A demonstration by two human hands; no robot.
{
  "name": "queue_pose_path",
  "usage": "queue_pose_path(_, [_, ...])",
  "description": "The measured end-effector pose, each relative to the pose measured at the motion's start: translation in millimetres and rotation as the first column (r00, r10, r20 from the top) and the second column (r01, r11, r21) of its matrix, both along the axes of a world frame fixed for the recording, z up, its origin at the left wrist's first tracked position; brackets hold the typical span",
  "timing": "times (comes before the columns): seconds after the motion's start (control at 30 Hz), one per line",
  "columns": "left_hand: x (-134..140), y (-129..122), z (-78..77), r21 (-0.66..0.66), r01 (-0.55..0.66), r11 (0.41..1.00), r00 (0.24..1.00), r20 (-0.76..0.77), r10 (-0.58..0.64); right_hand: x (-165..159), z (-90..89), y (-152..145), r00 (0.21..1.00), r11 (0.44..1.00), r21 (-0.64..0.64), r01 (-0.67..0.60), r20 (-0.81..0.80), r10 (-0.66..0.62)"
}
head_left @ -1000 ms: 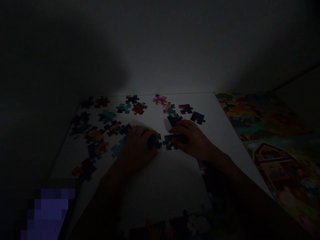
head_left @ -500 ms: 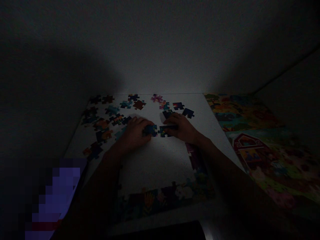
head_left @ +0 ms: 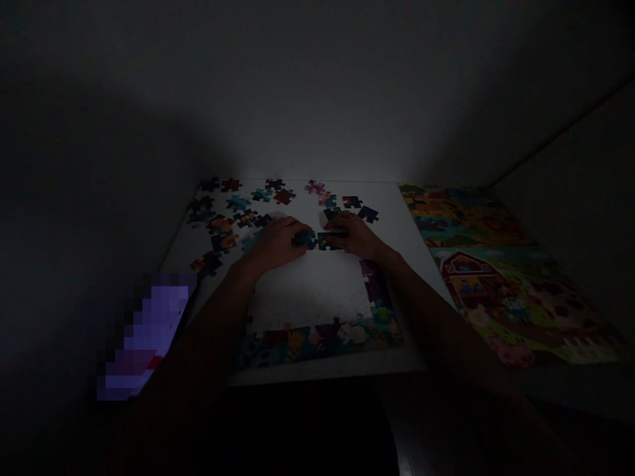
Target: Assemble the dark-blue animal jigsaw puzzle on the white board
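Observation:
On a white table, my left hand [head_left: 281, 239] is closed round a dark blue puzzle piece [head_left: 308, 239] with small bright patches. Facing it, my right hand [head_left: 358, 237] grips another dark puzzle piece [head_left: 327, 241]. The two pieces lie side by side, their tabs almost meeting; whether they touch is hard to tell in the dim light. Nearer me runs a joined strip of puzzle pieces [head_left: 317, 338] with a white rabbit on it. Its right side [head_left: 376, 291] continues up toward my right forearm.
Several loose puzzle pieces [head_left: 223, 225] lie scattered on the left, and a few more [head_left: 352, 201] at the back. Two finished pictures, one with a red barn [head_left: 469, 264], cover the table's right. A blurred glowing screen [head_left: 149, 337] is at the left edge. A wall stands behind.
The camera view has shifted, so the table sits higher and its front edge shows. Both hands keep hold of their pieces, and the gap between the pieces looks slightly narrower.

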State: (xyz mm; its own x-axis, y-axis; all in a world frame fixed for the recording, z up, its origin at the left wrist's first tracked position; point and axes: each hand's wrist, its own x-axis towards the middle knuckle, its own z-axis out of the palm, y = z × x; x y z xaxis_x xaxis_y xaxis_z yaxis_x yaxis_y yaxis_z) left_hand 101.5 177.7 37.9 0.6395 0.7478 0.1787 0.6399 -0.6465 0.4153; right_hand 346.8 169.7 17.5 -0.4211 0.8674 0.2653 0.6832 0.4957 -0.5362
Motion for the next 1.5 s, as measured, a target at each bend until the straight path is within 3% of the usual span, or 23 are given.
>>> queue_pose_path(0.8, [5,-1,0.6,0.049,0.081,0.996,0.990,-0.117,-0.074,-1,1.1,1,0.999,0.999,0.020,-0.042,0.001,0.042])
queue_pose_path(1.23, [6,-7,12.3,0.043,0.073,0.996,0.980,-0.190,-0.064,-1,0.2,3,0.998,0.997,0.047,-0.060,0.040,0.058])
queue_pose_path(1.4, [6,-5,13.2,0.003,0.082,0.997,0.974,-0.214,-0.080,-5,9.7,-1,0.987,0.995,0.067,-0.076,0.148,0.066])
queue_pose_path(1.5, [4,-1,21.3,-0.012,0.062,0.998,0.987,-0.148,-0.063,-4,22.4,-6,0.988,0.995,0.086,-0.040,0.151,0.027])
